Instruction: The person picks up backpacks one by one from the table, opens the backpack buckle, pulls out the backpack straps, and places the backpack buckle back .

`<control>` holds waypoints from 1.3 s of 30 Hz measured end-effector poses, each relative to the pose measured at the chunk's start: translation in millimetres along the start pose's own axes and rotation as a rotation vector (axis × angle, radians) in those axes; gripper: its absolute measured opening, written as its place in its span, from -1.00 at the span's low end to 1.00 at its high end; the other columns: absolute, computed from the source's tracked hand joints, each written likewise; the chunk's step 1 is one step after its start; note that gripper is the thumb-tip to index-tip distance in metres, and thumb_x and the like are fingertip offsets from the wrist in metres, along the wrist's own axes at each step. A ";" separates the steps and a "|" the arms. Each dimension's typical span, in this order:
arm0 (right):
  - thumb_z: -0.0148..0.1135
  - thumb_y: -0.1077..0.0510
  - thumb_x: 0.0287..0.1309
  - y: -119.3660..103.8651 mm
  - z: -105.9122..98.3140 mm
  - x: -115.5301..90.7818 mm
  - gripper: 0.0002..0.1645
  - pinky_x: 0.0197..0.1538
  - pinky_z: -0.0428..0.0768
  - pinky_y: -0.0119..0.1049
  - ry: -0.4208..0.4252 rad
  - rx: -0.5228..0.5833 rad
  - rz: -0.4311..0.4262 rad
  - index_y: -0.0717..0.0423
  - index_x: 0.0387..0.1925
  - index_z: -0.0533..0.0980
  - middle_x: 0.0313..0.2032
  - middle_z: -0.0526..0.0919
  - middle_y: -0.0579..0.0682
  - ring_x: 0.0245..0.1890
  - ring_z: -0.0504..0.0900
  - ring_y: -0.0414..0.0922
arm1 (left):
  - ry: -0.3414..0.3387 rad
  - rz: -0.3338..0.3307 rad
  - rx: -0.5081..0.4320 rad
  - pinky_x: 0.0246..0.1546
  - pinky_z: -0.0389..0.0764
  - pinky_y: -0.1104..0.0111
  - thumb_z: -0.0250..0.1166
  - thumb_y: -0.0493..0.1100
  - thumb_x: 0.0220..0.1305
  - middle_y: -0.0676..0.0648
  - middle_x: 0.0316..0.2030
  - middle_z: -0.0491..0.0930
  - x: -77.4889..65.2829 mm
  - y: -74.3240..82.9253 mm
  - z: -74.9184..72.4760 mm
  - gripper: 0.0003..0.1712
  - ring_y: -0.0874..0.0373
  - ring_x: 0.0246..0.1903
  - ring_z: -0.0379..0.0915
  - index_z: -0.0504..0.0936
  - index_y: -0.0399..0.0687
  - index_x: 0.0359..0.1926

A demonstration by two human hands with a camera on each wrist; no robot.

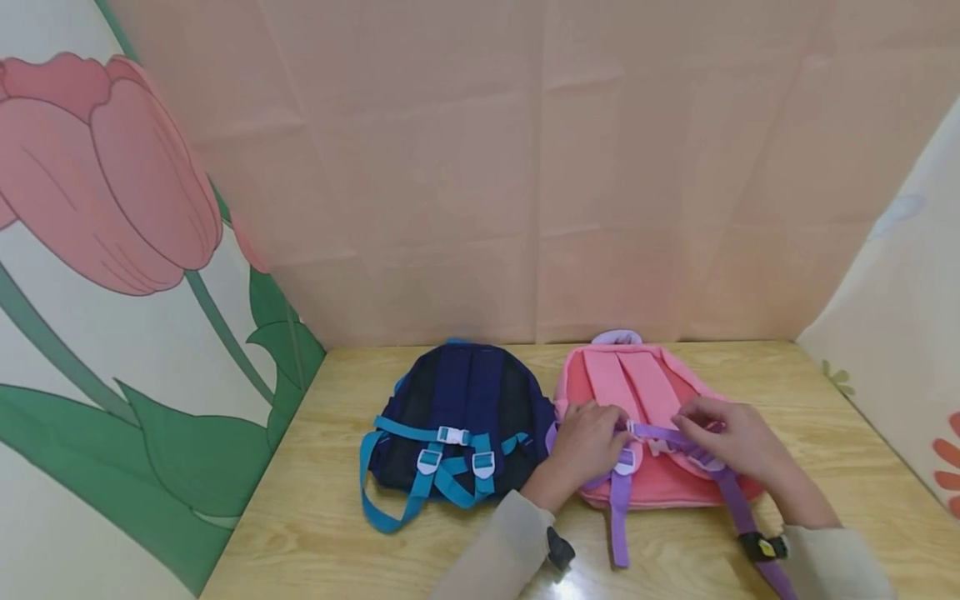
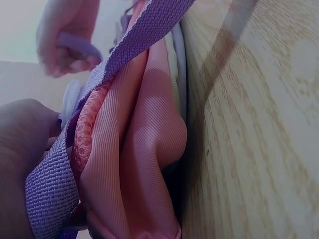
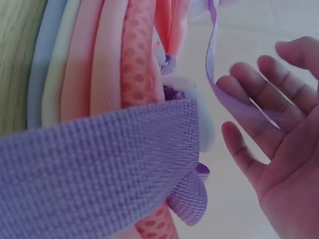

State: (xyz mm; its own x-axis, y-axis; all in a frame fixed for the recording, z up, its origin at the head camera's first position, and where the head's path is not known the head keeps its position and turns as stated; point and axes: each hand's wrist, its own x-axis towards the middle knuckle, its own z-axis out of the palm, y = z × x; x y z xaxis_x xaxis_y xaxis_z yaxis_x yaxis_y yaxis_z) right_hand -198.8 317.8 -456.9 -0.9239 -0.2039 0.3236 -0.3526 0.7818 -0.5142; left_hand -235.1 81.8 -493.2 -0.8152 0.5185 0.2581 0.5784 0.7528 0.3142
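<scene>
Sleeves (image 1: 498,546) nearest; left fingers (image 1: 609,414) pinch purple strap (image 1: 662,432), right fingers (image 3: 259,89) apart; navy backpack (image 1: 468,379) just beside pink backpack (image 1: 641,379).

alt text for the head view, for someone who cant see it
A person's left hand and right hand are at a purple strap across a pink backpack on a wooden table. To its left lies a navy backpack with teal straps. Behind is a pinkish-beige backdrop, with a large tulip picture at left.
</scene>
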 end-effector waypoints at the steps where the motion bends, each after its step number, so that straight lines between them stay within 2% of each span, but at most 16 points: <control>1: 0.44 0.08 0.21 -0.7 -0.1 0.3 -0.95 -0.29 0.58 -0.33 -0.007 -0.022 -0.009 -0.10 -0.31 0.68 -0.43 0.66 -0.26 -0.40 0.55 -0.36 | 0.000 -0.001 -0.002 0.02 0.32 0.42 0.24 0.17 0.42 0.34 -0.16 0.63 -0.2 0.0 0.0 -0.74 0.40 -0.12 0.43 0.63 0.30 0.03; 6: 0.45 0.16 0.15 -4.8 7.0 2.1 -0.92 -0.28 0.64 -0.20 -0.039 -0.110 -0.067 -0.06 -0.30 0.69 -0.43 0.65 -0.30 -0.40 0.55 -0.37 | 0.000 -0.004 -0.001 0.01 0.32 0.42 0.24 0.18 0.42 0.35 -0.17 0.62 -0.8 0.1 -0.3 -0.74 0.40 -0.14 0.42 0.63 0.31 0.02; 11: 0.46 0.33 0.07 -9.8 25.3 4.0 -0.73 -0.21 0.71 -0.10 0.007 -0.044 -0.200 0.13 -0.15 0.68 -0.27 0.71 -0.12 -0.29 0.64 -0.27 | -0.003 -0.003 -0.003 0.02 0.33 0.42 0.24 0.20 0.41 0.34 -0.16 0.63 -1.0 0.4 -1.6 -0.73 0.40 -0.13 0.42 0.63 0.30 0.02; 14: 0.46 0.36 0.05 -12.5 32.5 3.1 -0.66 -0.19 0.71 -0.13 0.030 -0.013 -0.243 0.17 -0.08 0.66 -0.19 0.71 -0.03 -0.25 0.67 -0.18 | -0.007 -0.003 -0.007 0.02 0.33 0.41 0.23 0.21 0.41 0.34 -0.14 0.64 -1.2 0.4 -1.8 -0.71 0.39 -0.12 0.43 0.64 0.30 0.03; 17: 0.46 0.35 0.04 -12.4 35.8 3.2 -0.64 -0.18 0.67 -0.18 0.022 0.008 -0.248 0.15 -0.07 0.65 -0.17 0.70 -0.04 -0.24 0.65 -0.16 | -0.003 -0.002 -0.006 0.03 0.33 0.41 0.22 0.21 0.42 0.33 -0.12 0.65 -1.1 0.6 -1.9 -0.70 0.38 -0.10 0.44 0.65 0.30 0.04; 23: 0.50 0.33 0.01 -9.8 44.7 4.5 -0.64 -0.22 0.58 -0.29 0.024 0.036 -0.276 0.11 -0.10 0.66 -0.22 0.68 -0.11 -0.27 0.56 -0.25 | 0.023 0.007 0.000 0.06 0.33 0.41 0.22 0.18 0.43 0.33 -0.12 0.66 -2.5 0.2 -3.9 -0.73 0.38 -0.09 0.46 0.68 0.30 0.02; 31: 0.53 0.19 0.07 -10.2 49.3 6.5 -0.68 -0.18 0.57 -0.29 0.019 0.013 -0.232 0.02 -0.10 0.67 -0.21 0.69 -0.17 -0.25 0.56 -0.28 | 0.039 0.000 -0.019 0.03 0.33 0.43 0.26 0.16 0.41 0.35 -0.14 0.67 -2.4 -0.6 -3.4 -0.76 0.40 -0.14 0.44 0.70 0.31 -0.01; 35: 0.53 0.19 0.07 -8.7 50.8 5.8 -0.68 -0.18 0.56 -0.31 0.020 0.020 -0.216 0.02 -0.10 0.67 -0.21 0.69 -0.17 -0.25 0.56 -0.29 | 0.043 -0.002 -0.030 -0.01 0.32 0.45 0.27 0.15 0.40 0.34 -0.15 0.67 -2.4 -1.2 -1.4 -0.75 0.40 -0.17 0.44 0.71 0.30 0.00; 39: 0.52 0.19 0.09 -5.4 52.0 6.5 -0.69 -0.16 0.57 -0.32 0.005 0.023 -0.204 0.02 -0.10 0.67 -0.22 0.69 -0.17 -0.25 0.55 -0.30 | 0.066 0.010 -0.002 -0.01 0.33 0.47 0.30 0.14 0.38 0.34 -0.16 0.69 -0.5 -1.1 -1.8 -0.77 0.41 -0.18 0.47 0.74 0.31 -0.02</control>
State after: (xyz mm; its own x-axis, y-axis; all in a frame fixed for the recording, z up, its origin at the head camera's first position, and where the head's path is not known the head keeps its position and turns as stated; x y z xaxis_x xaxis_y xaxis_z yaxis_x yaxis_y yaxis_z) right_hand -210.6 281.7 -493.3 -0.8325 -0.3533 0.4268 -0.5355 0.7109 -0.4560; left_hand -235.3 80.0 -492.0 -0.8055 0.4980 0.3213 0.5866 0.7470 0.3128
